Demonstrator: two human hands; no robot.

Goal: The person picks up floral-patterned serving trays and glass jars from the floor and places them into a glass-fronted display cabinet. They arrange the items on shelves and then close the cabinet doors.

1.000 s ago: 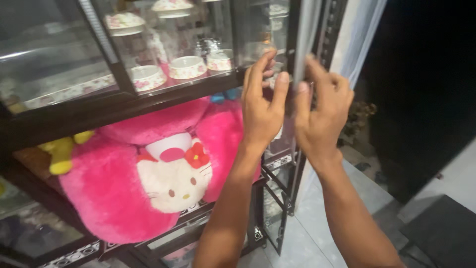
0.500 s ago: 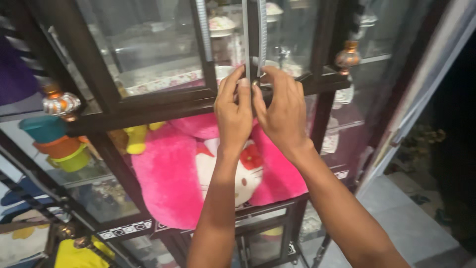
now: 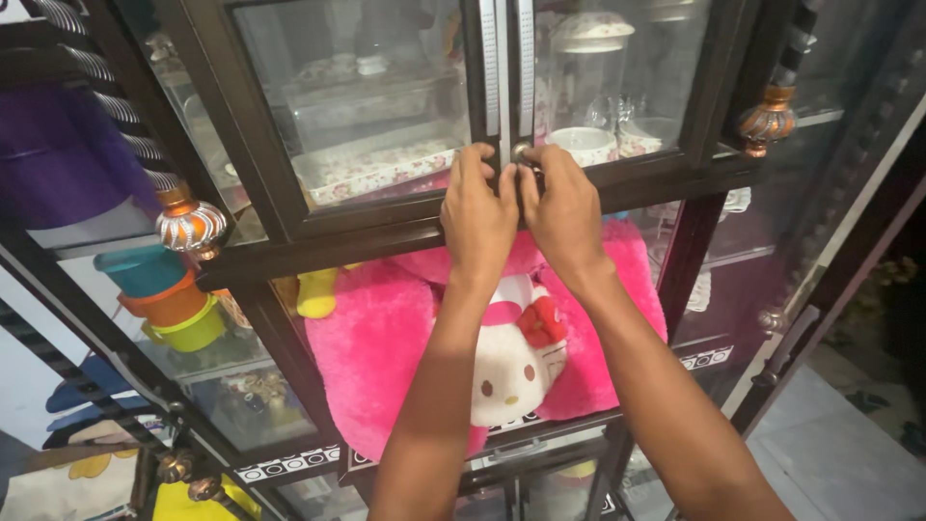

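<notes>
Your hands have slid down to the cabinet doors' (image 3: 386, 125) meeting edges. Left hand (image 3: 477, 217) and right hand (image 3: 564, 217) touch, fingers curled on the small round latch (image 3: 522, 152); dark frame rails crowd both sides.

Behind the lower glass I saw a big pink plush cushion (image 3: 386, 338) with a white cat face (image 3: 511, 362), and a small yellow toy (image 3: 316, 292) just beside it. To the left stood stacked bowls (image 3: 169, 299) in teal, orange and lime. Up top sat a floral tray (image 3: 371, 169) and a white cup (image 3: 584, 145).
</notes>
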